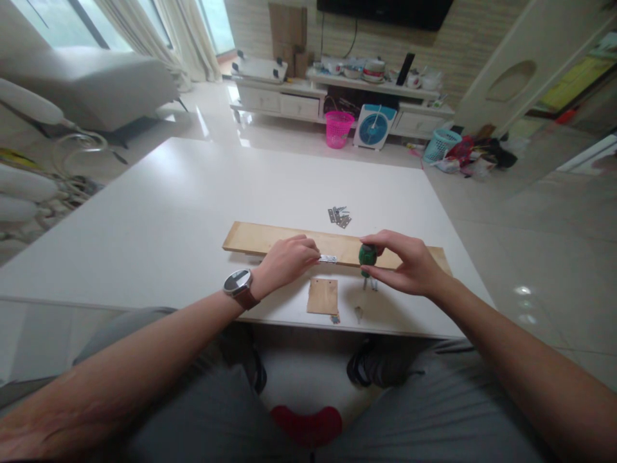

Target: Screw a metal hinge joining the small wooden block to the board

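- Wooden board (260, 239) lies left to right across the white table (159, 212).
- Green screwdriver (367, 254) is pinched between thumb and fingers of my right hand (409, 262), at the board's near edge.
- My left hand (288, 258), fingers curled, is at the metal hinge (328, 258); I cannot tell whether it grips.
- Loose hinges (340, 218) lie beyond, brown card (322, 297) nearer.

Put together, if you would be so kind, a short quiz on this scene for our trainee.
1. True or false: the left hand is beside a metal plate at the near edge of the wooden board.
2. What does the right hand hold? a) scissors b) a green-handled tool c) a hammer
3. Fill in: seen from the person, the loose metal pieces lie on the board's ____ side.

Key: 1 true; 2 b; 3 far.
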Available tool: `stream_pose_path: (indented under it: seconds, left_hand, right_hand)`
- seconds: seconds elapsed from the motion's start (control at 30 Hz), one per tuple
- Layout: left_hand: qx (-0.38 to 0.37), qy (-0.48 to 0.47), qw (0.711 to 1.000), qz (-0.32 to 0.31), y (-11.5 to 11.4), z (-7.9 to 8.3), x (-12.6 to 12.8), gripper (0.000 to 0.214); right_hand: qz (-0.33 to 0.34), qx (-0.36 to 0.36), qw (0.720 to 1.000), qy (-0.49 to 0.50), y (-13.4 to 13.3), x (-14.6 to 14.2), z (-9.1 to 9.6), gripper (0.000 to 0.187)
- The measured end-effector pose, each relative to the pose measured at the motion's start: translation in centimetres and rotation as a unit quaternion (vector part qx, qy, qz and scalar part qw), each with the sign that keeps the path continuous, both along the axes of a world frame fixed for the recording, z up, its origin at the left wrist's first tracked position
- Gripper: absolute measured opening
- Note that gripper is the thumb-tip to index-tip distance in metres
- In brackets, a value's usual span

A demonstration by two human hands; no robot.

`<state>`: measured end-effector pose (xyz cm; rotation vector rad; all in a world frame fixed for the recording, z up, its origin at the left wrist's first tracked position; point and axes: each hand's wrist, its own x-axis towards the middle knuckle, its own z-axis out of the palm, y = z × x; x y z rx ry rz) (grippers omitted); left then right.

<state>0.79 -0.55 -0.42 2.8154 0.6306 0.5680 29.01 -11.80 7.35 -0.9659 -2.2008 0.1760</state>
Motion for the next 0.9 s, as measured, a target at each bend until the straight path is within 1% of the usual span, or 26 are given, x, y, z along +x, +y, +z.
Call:
stream_pose_path:
  seconds: [0.2,0.4,0.53,0.67,0.73,0.8,0.9]
  left_hand:
    - [0.004,0.004,1.000,-0.001,0.0,0.0,0.0,0.019]
    - [0.003,0.006,1.000,-0.003,-0.1,0.2,-0.1,0.019]
    - [0.008,-0.003,1.000,0.003,-0.5,0.3,-0.2,0.013]
    - [0.029,-0.033,0.999,0.014,-1.0,0.4,-0.1,0.011]
    - [0.050,-0.049,0.998,-0.004,-1.2,0.4,0.1,0.012]
    - [0.068,-0.055,0.995,-0.038,-1.6,0.4,0.3,0.015]
    - [0.068,-0.046,0.993,-0.080,-2.0,0.1,0.4,0.022]
  right_hand:
    - [0.002,-0.004,1.000,-0.003,0.0,-0.1,0.1,0.039]
    - [-0.019,0.006,1.000,0.013,-0.1,0.1,0.4,0.042]
    - [-0.049,0.022,0.997,0.051,-0.2,0.5,0.5,0.046]
    - [-0.092,0.014,0.991,0.098,-0.3,1.0,0.3,0.047]
    - [-0.102,0.009,0.987,0.124,-0.4,1.1,0.2,0.050]
    - [-0.102,0.007,0.982,0.157,-0.4,1.1,0.1,0.052]
    - [-0.101,0.011,0.973,0.205,-0.6,0.7,0.1,0.053]
